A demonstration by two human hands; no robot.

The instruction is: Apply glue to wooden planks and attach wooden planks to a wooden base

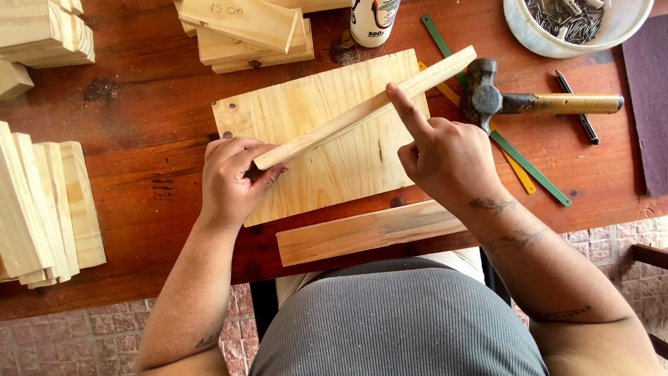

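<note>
Left hand (233, 177) pinches the near end of a thin pine strip (362, 110), fingers curled closed round it, while the right hand (445, 157) is mostly folded with its forefinger stretched out and pressed along the strip's upper edge near the middle. That strip stands on edge, running slantwise across a flat pine board (323, 139) that lies on the brown table (139, 195), its far end reaching past the board's top right corner toward the hammer (536, 103). As far as can be judged, the strip is only being placed and steadied: no nail shows in it, and the hammer lies untouched, so any fixing looks not yet begun. A second strip (369, 231) lies flat at the table's near edge, just beside the board and partly under the right wrist. Beyond the board are a glue bottle (372, 19), a bowl of nails (574, 21), a green ruler (515, 150) and a pencil (577, 108). Stacks of cut pine (42, 202) sit at the left and the far side.
</note>
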